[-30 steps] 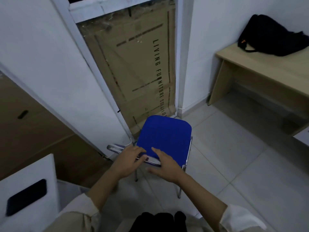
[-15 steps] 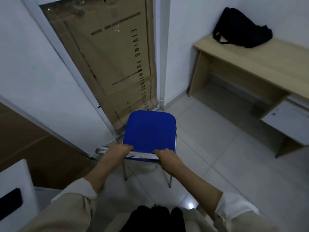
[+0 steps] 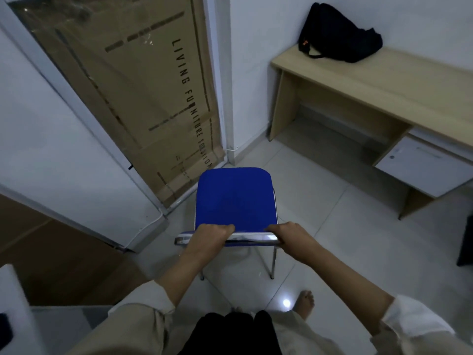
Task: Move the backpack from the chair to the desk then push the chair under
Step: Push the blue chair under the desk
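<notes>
Left hand (image 3: 208, 238), right hand (image 3: 291, 238) gripping chair (image 3: 235, 198) back, backpack (image 3: 337, 39) on desk (image 3: 384, 80)

A tall flat cardboard box (image 3: 143, 98) leans upright against the white wall (image 3: 51, 139), wrapped in clear film, with dark lettering running down its face; brown cardboard (image 3: 51, 257) sits low on the left; a white panel (image 3: 15, 311) stands at the lower left corner; pale floor tiles (image 3: 332, 252) carry a small bright reflection (image 3: 286, 303).
</notes>
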